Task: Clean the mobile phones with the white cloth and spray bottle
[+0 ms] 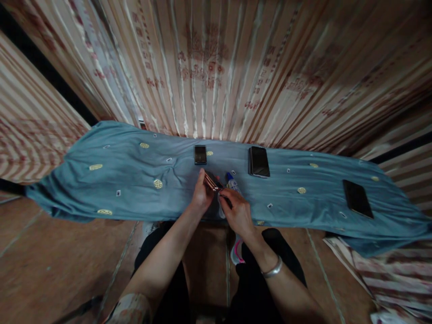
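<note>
Just left of the blue-capped bottle [232,181], your left hand [201,195] has its fingers clamped around the copper-coloured device [212,181], tilted, seemingly to steady it for your right hand [239,209]. Those fingers curl at its near end; whether they pinch it or something small, I cannot tell. Beyond the bottle on the desk [128,168], a small dark device [200,155] lies to the left and a larger one [259,162] to the right, probably spaced to leave you working room
</note>
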Demonstrator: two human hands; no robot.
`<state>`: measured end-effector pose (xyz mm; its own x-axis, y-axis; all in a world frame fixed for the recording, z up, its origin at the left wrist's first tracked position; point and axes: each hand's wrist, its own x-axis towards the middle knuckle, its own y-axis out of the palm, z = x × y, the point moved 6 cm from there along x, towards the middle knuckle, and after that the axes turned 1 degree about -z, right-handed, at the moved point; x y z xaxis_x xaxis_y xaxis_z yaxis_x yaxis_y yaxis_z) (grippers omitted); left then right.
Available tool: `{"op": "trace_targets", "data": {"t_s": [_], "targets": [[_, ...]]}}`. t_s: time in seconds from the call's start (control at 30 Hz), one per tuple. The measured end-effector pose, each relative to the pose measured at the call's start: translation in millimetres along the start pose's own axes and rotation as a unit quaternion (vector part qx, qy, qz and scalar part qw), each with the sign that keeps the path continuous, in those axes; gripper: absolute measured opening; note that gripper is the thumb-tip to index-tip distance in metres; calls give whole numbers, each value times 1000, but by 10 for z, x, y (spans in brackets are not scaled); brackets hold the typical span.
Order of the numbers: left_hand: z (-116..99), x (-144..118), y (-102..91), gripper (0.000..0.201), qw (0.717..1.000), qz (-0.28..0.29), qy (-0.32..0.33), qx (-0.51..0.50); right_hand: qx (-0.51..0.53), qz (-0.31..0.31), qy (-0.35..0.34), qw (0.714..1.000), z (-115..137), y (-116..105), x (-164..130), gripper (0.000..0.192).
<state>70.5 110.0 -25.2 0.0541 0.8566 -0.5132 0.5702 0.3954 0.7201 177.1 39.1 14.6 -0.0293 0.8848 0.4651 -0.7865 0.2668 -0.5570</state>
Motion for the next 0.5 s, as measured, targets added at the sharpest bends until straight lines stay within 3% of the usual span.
{"op": "trace_targets", "data": {"t_s": [0.23,0.5], "targets": [[-23,7,-22,26,999,4,39,10,-30,-16,-66,997,195,-20,18,25],[-8,-14,-44,30,1000,-4,23,13,-78,-33,-111,990,224,6,11,30]]}}
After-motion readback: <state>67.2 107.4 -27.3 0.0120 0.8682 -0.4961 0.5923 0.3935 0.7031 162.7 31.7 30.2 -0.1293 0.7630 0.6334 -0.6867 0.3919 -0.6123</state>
